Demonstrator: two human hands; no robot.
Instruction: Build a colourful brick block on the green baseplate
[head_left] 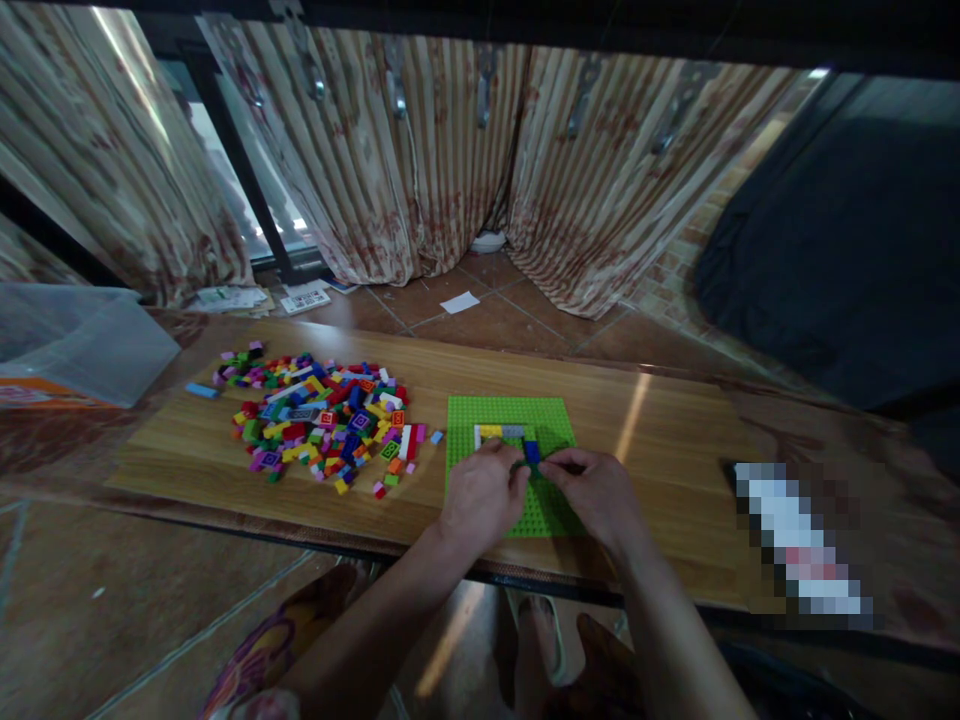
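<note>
On the green studded baseplate a row of building bricks is attached, with a white brick, a yellow brick and a grey brick. A blue brick stands at the row's right end, between my fingertips. My left hand is over the plate, its fingers curled and closed just left of the blue brick. From the right, my right hand reaches in with thumb and fingers pinched together at the blue brick's lower edge. Something small and dark green shows between the hands, partly hidden by the fingers.
Left of the plate lies a heap of mixed coloured bricks on the wooden tabletop. A clear plastic bin stands at the far left. A blurred-out flat object lies at the right. Striped curtains hang behind.
</note>
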